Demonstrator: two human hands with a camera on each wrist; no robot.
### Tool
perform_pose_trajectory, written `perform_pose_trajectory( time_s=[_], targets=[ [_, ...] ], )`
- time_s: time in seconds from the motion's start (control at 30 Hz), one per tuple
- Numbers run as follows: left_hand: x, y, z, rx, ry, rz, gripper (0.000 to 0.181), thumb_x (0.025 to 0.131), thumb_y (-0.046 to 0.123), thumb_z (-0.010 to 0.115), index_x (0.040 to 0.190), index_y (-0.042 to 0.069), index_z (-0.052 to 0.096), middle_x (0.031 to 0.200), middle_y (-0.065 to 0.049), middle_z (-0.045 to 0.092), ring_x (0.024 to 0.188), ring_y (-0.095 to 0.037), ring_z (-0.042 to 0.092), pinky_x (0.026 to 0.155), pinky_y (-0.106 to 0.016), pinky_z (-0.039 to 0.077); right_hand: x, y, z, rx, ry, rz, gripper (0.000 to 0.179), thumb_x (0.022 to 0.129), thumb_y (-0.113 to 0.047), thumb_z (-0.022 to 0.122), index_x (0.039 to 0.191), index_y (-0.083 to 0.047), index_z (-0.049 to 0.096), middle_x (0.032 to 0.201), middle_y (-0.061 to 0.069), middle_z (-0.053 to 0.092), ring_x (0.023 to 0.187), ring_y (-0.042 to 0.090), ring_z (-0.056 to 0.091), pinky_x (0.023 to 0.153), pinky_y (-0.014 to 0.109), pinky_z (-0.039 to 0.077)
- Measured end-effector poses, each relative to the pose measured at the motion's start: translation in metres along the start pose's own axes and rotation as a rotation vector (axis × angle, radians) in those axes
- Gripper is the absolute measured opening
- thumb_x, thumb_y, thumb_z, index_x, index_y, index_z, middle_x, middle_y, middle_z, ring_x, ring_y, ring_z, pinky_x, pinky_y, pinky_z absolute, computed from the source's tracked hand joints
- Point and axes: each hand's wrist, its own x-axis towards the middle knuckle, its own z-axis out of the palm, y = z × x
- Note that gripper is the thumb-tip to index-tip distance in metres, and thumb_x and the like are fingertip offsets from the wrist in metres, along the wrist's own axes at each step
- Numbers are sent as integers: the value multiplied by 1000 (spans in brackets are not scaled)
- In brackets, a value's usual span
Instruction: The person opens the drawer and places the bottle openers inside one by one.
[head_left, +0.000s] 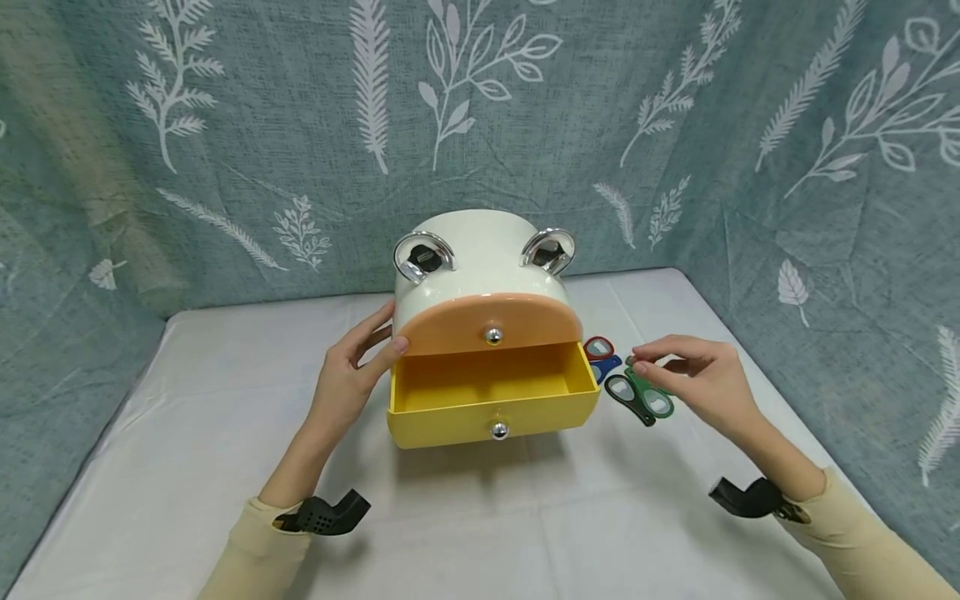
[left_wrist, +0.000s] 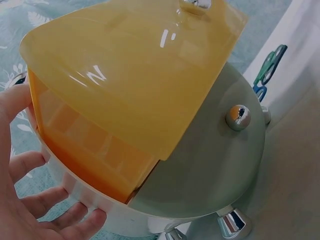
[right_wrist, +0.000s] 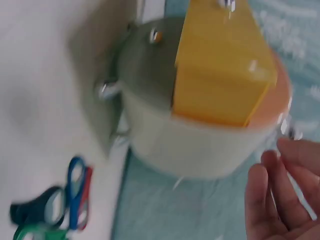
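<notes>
— What is nearest?
— Two beige sleeves [head_left: 251, 554], both cut off by the frame, and the black wrist cameras [head_left: 328, 514]. Then comes the pulled-out yellow drawer [head_left: 442, 428].
— And the right hand [head_left: 703, 379]?
— Its thumb and fingertips are close together, just beside the green scissor handle [head_left: 641, 383]. Whether they pinch it, I cannot tell; the right wrist view is blurred. The black handle [head_left: 641, 409] lies a little nearer to us. The blue handle [head_left: 607, 366] is partly hidden by the drawer, with the red handle [head_left: 599, 339] beyond. The blades are hard to make out.
— The left hand [head_left: 356, 367]?
— Its fingers are apart, resting along the side of the white dome-shaped cabinet [head_left: 480, 258].
— Farthest?
— A leaf-printed curtain [head_left: 300, 125], cut off above.
</notes>
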Motion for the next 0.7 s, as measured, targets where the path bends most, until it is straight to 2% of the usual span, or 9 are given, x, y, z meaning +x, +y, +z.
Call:
perform_pose_trajectory(
  time_s=[0.17, 0.43, 0.57, 0.7],
  targets=[
    [0, 1, -1, -4, 0, -7, 53, 98, 28, 63, 148, 25, 48, 149, 9, 44, 130, -18, 45, 105, -53, 37, 7, 23, -18, -35, -61, 119, 17, 87, 7, 71, 104, 4, 74, 104, 19, 70, 92, 18, 66, 75, 23, 56],
    [-1, 1, -3, -8, 1, -20, 53, 97, 28, 64, 148, 26, 47, 149, 8, 43, 130, -19, 44, 104, -55, 37, 10, 94, -38, -65, -125, 263, 25, 88, -4, 75, 113, -1, 74, 112, 8, 71, 98, 18, 66, 79, 25, 55],
    [0, 1, -3, -15, -5, -16, 53, 97, 27, 64, 148, 26, 48, 149, 9, 43, 130, -18, 44, 105, -53, 38, 10, 118, -45, -66, -177, 290, 29, 87, -9, 77, 115, -2, 73, 115, 13, 69, 106, 28, 63, 83, 25, 54],
    [0, 1, -2, -16, -10, -8, 53, 97, 27, 64, 147, 26, 48, 149, 10, 43, 130, -17, 45, 105, -51, 38, 8, 135, -53, -54, -212, 334, 35, 88, -11, 76, 118, 4, 70, 118, 22, 65, 110, 39, 60, 84, 26, 54]
  ],
)
